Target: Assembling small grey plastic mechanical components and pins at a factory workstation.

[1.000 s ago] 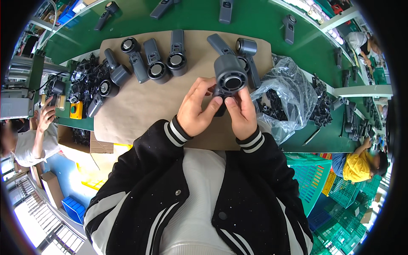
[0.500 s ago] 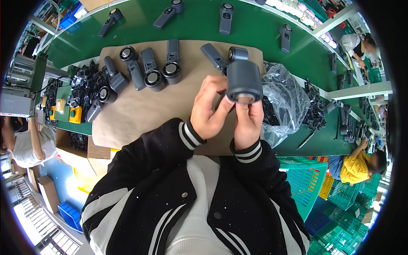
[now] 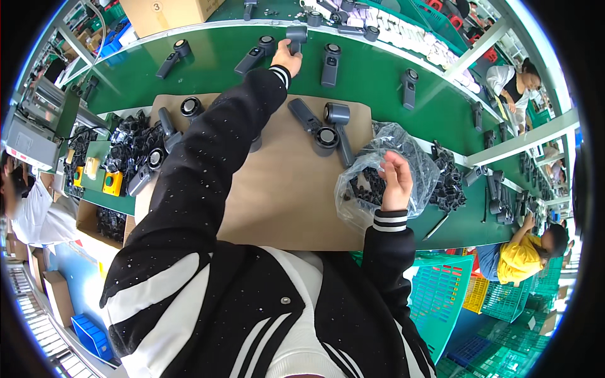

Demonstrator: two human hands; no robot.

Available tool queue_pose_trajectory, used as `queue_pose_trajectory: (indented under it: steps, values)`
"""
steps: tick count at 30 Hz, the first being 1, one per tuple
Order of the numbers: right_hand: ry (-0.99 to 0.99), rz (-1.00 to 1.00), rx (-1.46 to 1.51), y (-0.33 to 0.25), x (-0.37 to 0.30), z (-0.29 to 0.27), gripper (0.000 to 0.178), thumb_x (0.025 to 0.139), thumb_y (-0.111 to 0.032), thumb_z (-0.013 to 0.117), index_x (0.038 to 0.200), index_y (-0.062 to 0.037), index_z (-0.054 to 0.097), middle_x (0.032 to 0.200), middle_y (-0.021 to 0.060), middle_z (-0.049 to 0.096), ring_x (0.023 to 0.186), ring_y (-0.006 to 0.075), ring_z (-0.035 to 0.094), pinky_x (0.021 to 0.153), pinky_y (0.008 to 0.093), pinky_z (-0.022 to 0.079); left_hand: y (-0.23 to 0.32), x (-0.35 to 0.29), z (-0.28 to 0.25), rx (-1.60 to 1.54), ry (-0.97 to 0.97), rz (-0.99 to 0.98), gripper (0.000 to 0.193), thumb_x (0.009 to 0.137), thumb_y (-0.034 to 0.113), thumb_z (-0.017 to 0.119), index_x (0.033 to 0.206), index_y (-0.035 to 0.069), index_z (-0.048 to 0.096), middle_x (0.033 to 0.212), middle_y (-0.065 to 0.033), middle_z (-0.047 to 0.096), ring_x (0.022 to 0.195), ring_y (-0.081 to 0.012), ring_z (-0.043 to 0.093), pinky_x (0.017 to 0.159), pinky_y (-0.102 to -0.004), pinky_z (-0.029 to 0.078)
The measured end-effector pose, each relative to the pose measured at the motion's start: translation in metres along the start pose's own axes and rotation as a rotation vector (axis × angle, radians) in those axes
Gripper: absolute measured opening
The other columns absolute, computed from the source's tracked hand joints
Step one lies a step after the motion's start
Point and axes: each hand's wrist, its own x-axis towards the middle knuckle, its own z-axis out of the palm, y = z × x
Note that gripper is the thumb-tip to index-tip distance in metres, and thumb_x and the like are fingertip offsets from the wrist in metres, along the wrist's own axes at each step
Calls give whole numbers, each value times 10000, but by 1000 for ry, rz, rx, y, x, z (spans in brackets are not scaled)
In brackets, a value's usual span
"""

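Right hand (image 3: 397, 179): fingers loosely curled, nothing seen in its grasp, over the clear plastic bag (image 3: 427, 170) of small dark parts (image 3: 370, 183); whether it touches the bag, I cannot tell.
Brown paper (image 3: 283, 201): spread on the near side of the green desk (image 3: 372, 72), with two fans (image 3: 336, 114) close together near its right edge; the black sleeve (image 3: 220, 132) hides part of its left side.
Left hand (image 3: 288, 61): stretched across the desk, grasping the handle of the grey fan (image 3: 296, 34).
Held fan: head up, at the far side, between two other fans (image 3: 331, 63); contact with the desk is unclear.
Step in hand: most likely setting this fan down in the far row.
Next move calls for: a gentle lowering clear of both neighbours, then a clean release.
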Motion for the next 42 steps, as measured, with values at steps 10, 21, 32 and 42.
queue_pose_trajectory:
  steps: [10, 21, 32, 42]
  values:
    - [-214, 426, -360, 8, -6, -28, 211, 853, -21, 555, 1021, -79, 670, 860, 60, 623, 797, 162, 564, 697, 270, 458, 10, -20, -125, 710, -945, 328, 362, 716, -22, 455, 997, 74, 661, 1065, -81, 663, 963, -275, 610, 865, -355, 481]
    - [-341, -152, -1092, 23, -25, 3, 42, 792, -108, 635, 820, -117, 606, 747, 51, 617, 745, 296, 557, 700, 386, 465, 6, -76, -182, 1011, -760, 1085, 336, 722, 184, 692, 1046, 146, 610, 1169, -19, 630, 1088, -263, 585, 962, -372, 457]
    - [-182, -115, -323, 19, -13, -10, 57, 826, -11, 556, 856, -55, 576, 797, 57, 621, 673, 173, 582, 700, 265, 476, 76, -245, -180, 615, -463, 374, 457, 752, 293, 745, 1128, 94, 575, 953, -101, 658, 718, -307, 658, 651, -370, 531]
    - [-2, -130, -93, -4, -14, 3, 148, 989, -89, 477, 1088, -27, 567, 952, 83, 592, 721, 143, 574, 710, 280, 525, 6, -331, -164, 405, -281, 113, 669, 811, 187, 658, 1397, 71, 359, 1289, -138, 436, 1086, -330, 444, 945, -381, 388]
